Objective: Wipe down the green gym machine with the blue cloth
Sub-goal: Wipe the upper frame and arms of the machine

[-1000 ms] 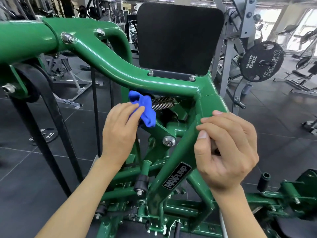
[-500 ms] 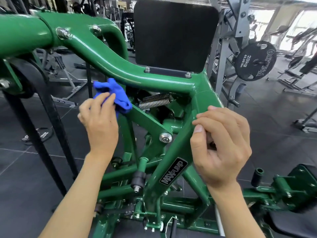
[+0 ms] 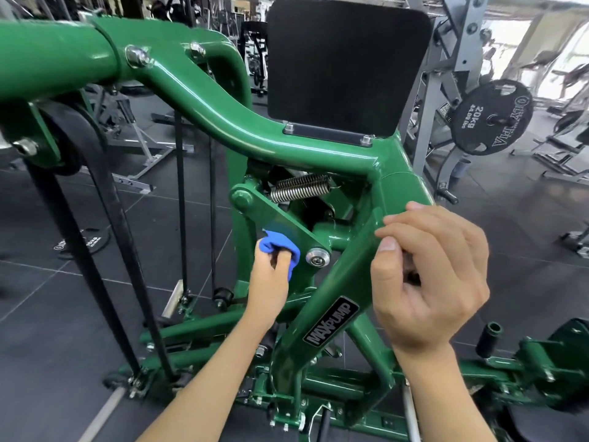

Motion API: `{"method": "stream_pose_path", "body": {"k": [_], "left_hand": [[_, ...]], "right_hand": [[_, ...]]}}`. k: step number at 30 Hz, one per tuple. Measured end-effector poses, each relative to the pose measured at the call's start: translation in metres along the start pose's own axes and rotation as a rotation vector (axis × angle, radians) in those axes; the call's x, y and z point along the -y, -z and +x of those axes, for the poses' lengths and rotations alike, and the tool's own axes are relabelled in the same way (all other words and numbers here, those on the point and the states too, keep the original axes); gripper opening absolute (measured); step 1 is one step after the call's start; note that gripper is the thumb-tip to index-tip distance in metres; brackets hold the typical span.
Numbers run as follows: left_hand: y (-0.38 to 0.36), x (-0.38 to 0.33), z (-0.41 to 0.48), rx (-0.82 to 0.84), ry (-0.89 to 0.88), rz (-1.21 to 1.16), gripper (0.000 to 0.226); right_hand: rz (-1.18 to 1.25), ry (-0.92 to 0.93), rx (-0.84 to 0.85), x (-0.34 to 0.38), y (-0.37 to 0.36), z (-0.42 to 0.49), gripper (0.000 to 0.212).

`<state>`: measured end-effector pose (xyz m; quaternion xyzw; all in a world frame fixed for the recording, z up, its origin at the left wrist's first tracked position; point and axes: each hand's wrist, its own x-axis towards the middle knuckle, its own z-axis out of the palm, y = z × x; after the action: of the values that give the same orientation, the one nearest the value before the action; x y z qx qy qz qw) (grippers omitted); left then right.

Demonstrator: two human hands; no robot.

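While the left hand (image 3: pixel 271 279) pinches the bunched blue cloth (image 3: pixel 278 243), it presses it on the green gym machine (image 3: pixel 223 122) just left of the pivot bolt (image 3: pixel 317 257).
Right hand (image 3: pixel 427 275) curled at frame tube (image 3: pixel 344 282) right of the bolt, clasp unclear. Risk: cloth snags coil spring (image 3: pixel 299 188) above the bolt, or linkage shifts, nips skin. Glossy paint; dark tiled floor (image 3: pixel 47 314) below, weight plate (image 3: pixel 490 118) far right.

Frame (image 3: pixel 223 119): metal, glossy green paint, smooth.
Spring (image 3: pixel 299 188): bare bright steel.
Bolt cap (image 3: pixel 317 257): polished metal.
Cloth (image 3: pixel 271 244): soft blue fabric, crumpled.
Pad (image 3: pixel 347 68): matt black.
Belt (image 3: pixel 105 193): matt black.
Plate (image 3: pixel 492 118): dull black, white lettering.
Floor (image 3: pixel 47 314): dark matt tiles.
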<state>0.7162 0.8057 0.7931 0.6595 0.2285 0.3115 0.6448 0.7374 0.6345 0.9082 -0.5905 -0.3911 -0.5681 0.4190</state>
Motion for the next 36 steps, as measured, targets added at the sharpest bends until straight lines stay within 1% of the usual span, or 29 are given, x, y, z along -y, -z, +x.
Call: {"method": "stream_pose_path", "body": {"k": [1, 2, 4, 5, 6, 8, 9, 11, 13, 15, 19, 21, 24, 25, 27, 30, 34, 36], "left_hand": [[0.002, 0.001, 0.0, 0.009, -0.002, 0.005, 0.013], [0.005, 0.001, 0.003, -0.018, 0.007, -0.022, 0.013], [0.017, 0.001, 0.015, -0.127, 0.024, -0.116, 0.012], [0.021, -0.001, 0.021, -0.153, 0.015, -0.158, 0.012], [0.023, -0.002, 0.024, -0.137, -0.01, -0.165, 0.01], [0.02, 0.002, 0.024, -0.027, -0.05, -0.113, 0.01], [0.018, 0.007, 0.021, 0.038, -0.049, -0.075, 0.013], [0.016, 0.028, 0.018, 0.162, -0.031, 0.027, 0.028], [0.021, 0.048, 0.018, 0.207, -0.022, 0.142, 0.043], [0.031, 0.064, 0.023, 0.225, -0.028, 0.258, 0.044], [0.053, 0.085, 0.031, 0.32, -0.021, 0.508, 0.045], [0.057, 0.086, 0.035, 0.291, -0.013, 0.485, 0.045], [0.049, 0.078, 0.039, 0.234, -0.021, 0.347, 0.048], [0.046, 0.078, 0.038, 0.247, -0.03, 0.344, 0.049], [0.045, 0.084, 0.036, 0.306, -0.041, 0.411, 0.048], [0.054, 0.101, 0.037, 0.337, 0.06, 0.485, 0.048], [0.061, 0.107, 0.041, 0.3, 0.182, 0.453, 0.039], [0.062, 0.109, 0.041, 0.271, 0.261, 0.379, 0.033]], "right_hand": [[0.0, 0.002, 0.002, 0.0, 0.001, 0.0, 0.025], [0.001, 0.003, 0.002, -0.001, 0.001, -0.001, 0.024], [0.005, 0.008, 0.0, -0.002, 0.001, -0.001, 0.023], [0.005, 0.009, 0.001, -0.002, 0.0, 0.0, 0.023], [0.006, 0.01, 0.001, -0.002, 0.0, 0.0, 0.023], [0.01, 0.012, -0.002, -0.002, 0.0, 0.0, 0.023], [0.012, 0.016, -0.006, -0.002, -0.001, 0.0, 0.023], [0.009, 0.021, -0.004, -0.003, 0.0, -0.001, 0.023], [0.005, 0.031, 0.0, -0.004, 0.001, -0.001, 0.023], [0.005, 0.033, -0.003, -0.004, 0.001, -0.001, 0.023], [0.012, 0.018, -0.008, -0.003, 0.0, -0.001, 0.023], [0.013, 0.018, -0.005, -0.003, 0.0, -0.001, 0.023], [0.016, 0.02, 0.006, -0.003, 0.002, -0.001, 0.023], [0.019, 0.02, 0.009, -0.003, 0.002, -0.001, 0.023], [0.027, 0.015, 0.017, -0.003, 0.002, -0.001, 0.023], [0.031, 0.013, 0.02, -0.003, 0.003, -0.001, 0.023], [0.019, -0.002, 0.027, -0.001, 0.003, -0.001, 0.023], [0.031, -0.012, 0.023, 0.0, 0.003, 0.0, 0.023]]}}
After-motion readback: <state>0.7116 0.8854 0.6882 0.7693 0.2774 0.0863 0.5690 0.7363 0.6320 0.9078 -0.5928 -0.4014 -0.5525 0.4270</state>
